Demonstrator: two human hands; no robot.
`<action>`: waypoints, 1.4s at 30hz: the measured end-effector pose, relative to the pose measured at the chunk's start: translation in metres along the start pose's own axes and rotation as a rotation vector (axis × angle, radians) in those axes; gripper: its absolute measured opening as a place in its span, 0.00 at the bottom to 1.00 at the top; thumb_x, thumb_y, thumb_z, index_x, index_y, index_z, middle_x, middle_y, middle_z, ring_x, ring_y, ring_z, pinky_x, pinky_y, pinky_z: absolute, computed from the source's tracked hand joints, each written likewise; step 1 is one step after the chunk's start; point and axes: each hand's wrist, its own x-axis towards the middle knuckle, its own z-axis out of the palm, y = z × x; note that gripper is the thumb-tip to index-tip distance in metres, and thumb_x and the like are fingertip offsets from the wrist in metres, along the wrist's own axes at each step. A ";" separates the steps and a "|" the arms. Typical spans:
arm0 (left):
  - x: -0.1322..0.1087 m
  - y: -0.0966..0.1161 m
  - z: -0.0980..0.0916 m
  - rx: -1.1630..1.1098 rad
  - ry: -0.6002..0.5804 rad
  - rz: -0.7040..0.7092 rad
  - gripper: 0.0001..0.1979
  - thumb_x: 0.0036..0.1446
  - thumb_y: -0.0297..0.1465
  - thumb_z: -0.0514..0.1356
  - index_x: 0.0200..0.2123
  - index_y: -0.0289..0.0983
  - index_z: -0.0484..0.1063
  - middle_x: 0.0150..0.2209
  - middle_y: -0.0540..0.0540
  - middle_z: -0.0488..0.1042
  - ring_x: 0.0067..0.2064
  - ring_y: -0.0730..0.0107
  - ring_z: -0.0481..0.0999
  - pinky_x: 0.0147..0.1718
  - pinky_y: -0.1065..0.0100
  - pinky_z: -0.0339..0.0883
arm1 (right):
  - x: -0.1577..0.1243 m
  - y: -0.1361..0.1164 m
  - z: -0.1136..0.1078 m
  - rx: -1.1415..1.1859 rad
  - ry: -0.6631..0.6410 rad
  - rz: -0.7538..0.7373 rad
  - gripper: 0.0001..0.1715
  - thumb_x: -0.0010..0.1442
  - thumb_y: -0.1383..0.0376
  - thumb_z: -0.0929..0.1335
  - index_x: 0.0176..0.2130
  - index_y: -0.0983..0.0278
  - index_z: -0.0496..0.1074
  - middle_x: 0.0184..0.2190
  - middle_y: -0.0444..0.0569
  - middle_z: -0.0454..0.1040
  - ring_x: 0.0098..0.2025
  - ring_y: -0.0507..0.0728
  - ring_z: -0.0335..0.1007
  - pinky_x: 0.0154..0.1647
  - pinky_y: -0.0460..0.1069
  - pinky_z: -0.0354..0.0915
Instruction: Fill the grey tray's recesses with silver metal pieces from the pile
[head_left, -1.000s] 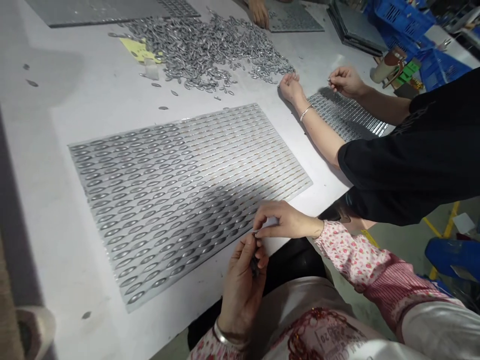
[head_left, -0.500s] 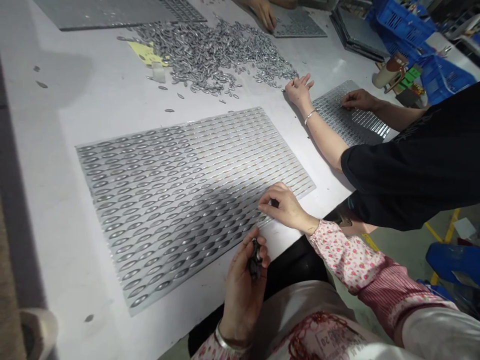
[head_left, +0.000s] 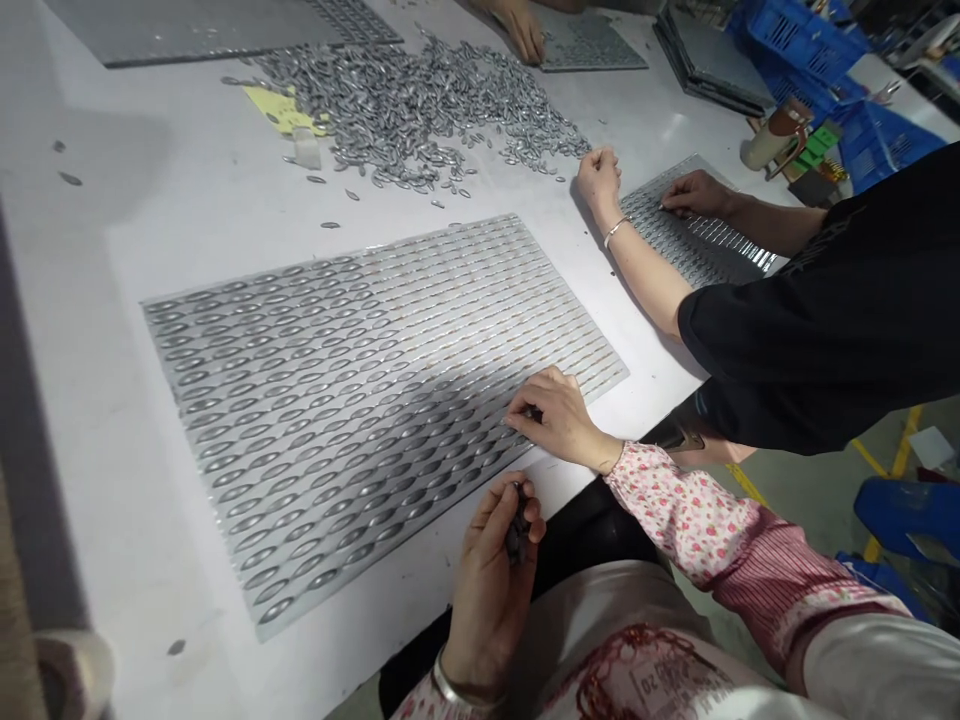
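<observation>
A grey panel point(head_left: 480, 330) lies flat on the table. Rows of pointed oval grey pieces point(head_left: 300, 440) cover its left side and near edge; thin lines mark the rest. My left hand point(head_left: 491, 570), palm up just off the panel's near edge, is closed around several dark grey pointed oval pieces point(head_left: 517, 530). Over the near right part of the panel, my right hand point(head_left: 556, 415) has its thumb and fingers pinched together at the end of the nearer rows. Something dark shows between those fingers, too hidden to make out.
Loose oval pieces point(head_left: 420, 110) form a wide heap beyond the panel, beside a yellow paper point(head_left: 274, 108). At right, a co-worker's hands point(head_left: 697, 193) work over another panel point(head_left: 675, 235). Another person's hand point(head_left: 521, 30) is at the back. A mug point(head_left: 776, 135) and blue crates point(head_left: 810, 40) stand far right.
My right hand has shifted slightly left along the panel, its fingers still pinched. The fingers of my left hand have curled a little more over the pieces. The co-worker's hands at right have moved.
</observation>
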 end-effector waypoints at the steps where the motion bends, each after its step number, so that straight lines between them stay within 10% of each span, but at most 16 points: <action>1: 0.000 0.000 0.000 -0.006 0.015 -0.009 0.09 0.49 0.31 0.68 0.35 0.34 0.77 0.32 0.49 0.70 0.28 0.80 0.66 0.24 0.79 0.63 | 0.001 0.001 0.000 0.021 -0.013 0.008 0.11 0.60 0.58 0.70 0.31 0.63 0.74 0.31 0.44 0.74 0.42 0.55 0.61 0.43 0.51 0.49; 42: 0.001 -0.003 -0.001 -0.018 0.042 0.021 0.11 0.48 0.31 0.69 0.35 0.34 0.76 0.29 0.50 0.70 0.26 0.80 0.65 0.22 0.78 0.62 | 0.000 0.009 0.004 -0.007 -0.059 -0.143 0.15 0.61 0.52 0.68 0.34 0.58 0.79 0.34 0.45 0.75 0.44 0.56 0.62 0.47 0.54 0.49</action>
